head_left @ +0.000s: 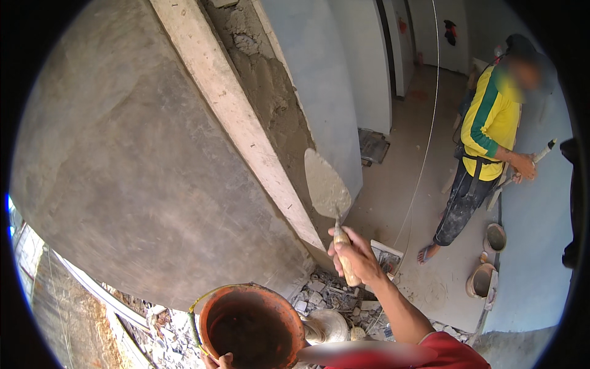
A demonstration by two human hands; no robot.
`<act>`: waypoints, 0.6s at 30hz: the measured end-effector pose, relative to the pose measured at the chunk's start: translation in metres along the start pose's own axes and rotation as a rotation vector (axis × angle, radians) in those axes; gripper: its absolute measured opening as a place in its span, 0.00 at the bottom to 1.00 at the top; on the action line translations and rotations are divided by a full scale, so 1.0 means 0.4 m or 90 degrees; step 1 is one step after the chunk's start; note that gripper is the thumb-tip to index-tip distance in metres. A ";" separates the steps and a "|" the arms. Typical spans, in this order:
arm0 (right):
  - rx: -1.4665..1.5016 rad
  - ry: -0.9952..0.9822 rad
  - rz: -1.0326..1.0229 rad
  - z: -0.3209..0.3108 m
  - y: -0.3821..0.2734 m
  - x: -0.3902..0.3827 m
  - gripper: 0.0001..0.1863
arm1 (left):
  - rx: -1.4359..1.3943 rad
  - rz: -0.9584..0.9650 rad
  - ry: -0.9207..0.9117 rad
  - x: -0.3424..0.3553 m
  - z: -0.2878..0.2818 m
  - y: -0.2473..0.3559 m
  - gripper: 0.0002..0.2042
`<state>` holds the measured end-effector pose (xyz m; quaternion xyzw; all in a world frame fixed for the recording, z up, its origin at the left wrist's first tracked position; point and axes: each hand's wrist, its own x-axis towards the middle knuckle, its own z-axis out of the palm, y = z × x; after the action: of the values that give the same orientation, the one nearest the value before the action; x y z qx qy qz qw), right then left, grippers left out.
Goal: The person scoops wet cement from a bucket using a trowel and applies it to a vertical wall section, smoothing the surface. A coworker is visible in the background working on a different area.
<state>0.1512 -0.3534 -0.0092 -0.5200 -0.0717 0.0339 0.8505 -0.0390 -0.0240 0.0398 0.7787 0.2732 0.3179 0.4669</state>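
In my right hand (359,258) I grip the wooden handle of a pointing trowel (326,178), its grey-smeared blade raised beside a vertical strip of wet mortar (267,104). A long pale wooden batten (215,98) runs along that strip, bordering a grey plastered wall (123,154). My left hand (218,360), at the lower edge, holds the orange bucket (209,320) by its rim or handle; the inside is dark and its contents are unclear.
A co-worker (485,135) in yellow and green stands at the right, holding a long tool. Two small buckets (495,237) sit by the pale blue wall (528,258). Rubble (316,289) lies below, a thin cord (424,160) hangs down, and a corridor with doorways extends behind.
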 end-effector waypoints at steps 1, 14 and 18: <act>0.032 0.023 -0.022 0.011 -0.029 0.052 0.26 | -0.010 0.001 -0.008 -0.003 -0.001 0.003 0.23; 0.416 0.055 -0.034 0.105 -0.139 0.298 0.26 | -0.072 -0.029 0.004 -0.041 -0.015 -0.023 0.25; 0.439 0.030 -0.052 0.126 -0.149 0.275 0.26 | -0.026 -0.011 0.016 -0.064 -0.026 -0.038 0.26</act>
<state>0.2510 -0.3217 0.0760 -0.1993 -0.0574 0.0103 0.9782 -0.0654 -0.0305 0.0236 0.7625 0.2791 0.3290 0.4822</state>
